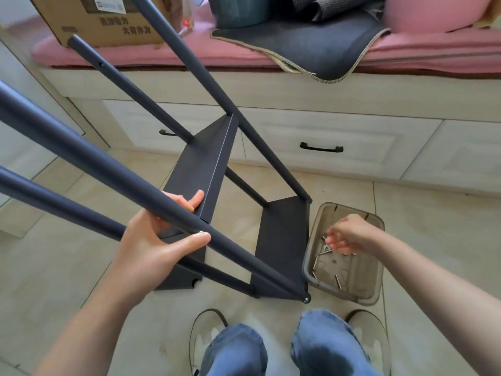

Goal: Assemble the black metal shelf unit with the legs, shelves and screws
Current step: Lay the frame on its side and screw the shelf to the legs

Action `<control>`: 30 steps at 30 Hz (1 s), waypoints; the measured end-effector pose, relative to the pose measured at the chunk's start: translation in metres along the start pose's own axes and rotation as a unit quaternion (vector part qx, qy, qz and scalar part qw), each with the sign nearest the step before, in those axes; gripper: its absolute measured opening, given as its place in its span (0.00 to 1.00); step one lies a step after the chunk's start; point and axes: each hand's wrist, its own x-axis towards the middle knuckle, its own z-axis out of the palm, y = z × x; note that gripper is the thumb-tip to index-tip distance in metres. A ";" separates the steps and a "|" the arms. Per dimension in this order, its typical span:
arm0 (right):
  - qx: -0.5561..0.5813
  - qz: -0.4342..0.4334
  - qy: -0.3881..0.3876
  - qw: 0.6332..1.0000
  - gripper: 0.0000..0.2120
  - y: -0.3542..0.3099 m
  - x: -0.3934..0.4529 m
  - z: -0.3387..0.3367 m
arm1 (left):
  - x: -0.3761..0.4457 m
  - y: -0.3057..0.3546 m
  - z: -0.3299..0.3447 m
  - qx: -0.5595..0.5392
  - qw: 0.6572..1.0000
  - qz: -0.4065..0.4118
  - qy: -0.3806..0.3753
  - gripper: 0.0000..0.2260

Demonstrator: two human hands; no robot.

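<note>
Down on the pale tiled floor [423,229] in front of me stands the partly built black metal shelf unit [217,169], its four long round black legs [173,61] slanting up and away towards the left of my view. Two flat black metal shelves sit between the legs: a lower shelf [284,240] near my feet, and an upper shelf [200,164] further along, tilted between the tubes. A small silver screw head [306,300] shows at the corner of the lower shelf nearest me.

My left hand [151,240] grasps the nearest leg where the upper shelf meets it, thumb stretched along the tube on my side and fingers wrapped round behind, their tips resting on the shelf's face.

My right hand [349,234] is well apart from the frame, reaching into a translucent brown plastic tub [311,256] that sits on the floor just beside the lower shelf. Several loose silver screws [337,280] lie on its bottom. My fingers are curled downward over them, but the hand is blurred and I cannot tell whether it is pinching a screw.

Beyond the frame runs a white cabinet with black drawer handles [321,147], topped by a pink cushion [162,54] carrying a cardboard box [108,25] and a dark grey mat [311,47].
</note>
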 end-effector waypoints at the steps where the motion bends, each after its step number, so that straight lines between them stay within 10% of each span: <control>1: -0.037 0.002 0.013 0.999 0.07 0.013 0.009 0.000 | 0.000 0.001 0.001 -0.009 1.000 -0.003 0.001 0.16; 12: -0.363 -0.065 0.087 0.925 0.11 0.094 0.081 0.005 | 0.013 0.003 0.026 -0.034 0.999 -0.008 0.007 0.16; 30: -0.369 -0.162 0.110 0.909 0.07 0.112 0.114 -0.007 | 0.024 -0.002 0.036 -0.059 0.998 -0.034 0.018 0.20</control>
